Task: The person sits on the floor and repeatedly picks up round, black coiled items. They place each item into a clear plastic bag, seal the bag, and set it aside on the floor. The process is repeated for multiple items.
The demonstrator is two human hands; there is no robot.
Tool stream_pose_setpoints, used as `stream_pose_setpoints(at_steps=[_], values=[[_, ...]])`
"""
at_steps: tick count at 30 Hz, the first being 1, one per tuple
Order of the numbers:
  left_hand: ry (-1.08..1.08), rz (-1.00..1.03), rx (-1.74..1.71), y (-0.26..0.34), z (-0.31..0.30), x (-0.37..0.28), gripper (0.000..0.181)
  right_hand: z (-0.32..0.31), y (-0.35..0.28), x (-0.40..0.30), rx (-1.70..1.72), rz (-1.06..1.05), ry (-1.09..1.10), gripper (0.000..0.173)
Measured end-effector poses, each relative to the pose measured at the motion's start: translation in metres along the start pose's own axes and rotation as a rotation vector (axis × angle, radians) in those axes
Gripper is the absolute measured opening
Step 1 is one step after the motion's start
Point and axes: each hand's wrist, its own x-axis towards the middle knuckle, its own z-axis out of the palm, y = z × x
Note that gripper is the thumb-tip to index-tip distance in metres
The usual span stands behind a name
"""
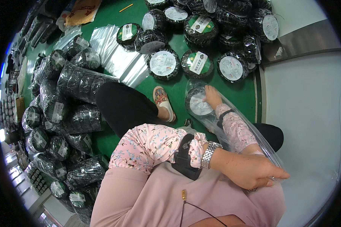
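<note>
My left hand [251,171], with a metal watch at the wrist, pinches the open end of a long clear plastic bag [248,127] beside my right side. My right arm runs inside that bag. Down in the bag, my right hand [213,97] grips the edge of a round pack [199,102] of dark, dried seaweed-like stuff with a white round label facing up. Just beyond it stand more such packs, one with a green and white label [198,63] and another with a white label [162,63].
Flat clear plastic bags [120,54] lie on the green floor [173,85]. Left of my knee is a heap of filled tubular bags [82,82]. More round packs [230,14] are piled ahead. A white panel [304,113] borders my right side. A yellow pencil-like stick [126,8] lies far ahead.
</note>
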Motion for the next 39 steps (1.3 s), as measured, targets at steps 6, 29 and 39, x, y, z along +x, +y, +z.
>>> stream_pose_setpoints(at_steps=[6, 29, 39], values=[[0.074, -0.112, 0.205, -0.024, -0.026, -0.011, 0.066, 0.005, -0.010, 0.013, -0.398, -0.177, 0.109, 0.084], [0.282, -0.214, 1.267, -0.108, -0.087, -0.057, 0.069, -0.127, -0.022, -0.057, 0.193, -0.113, -0.318, 0.039], [0.597, -0.549, 0.976, -0.095, -0.142, -0.109, 0.052, -0.235, 0.124, -0.011, 0.918, 0.403, 0.446, 0.075]])
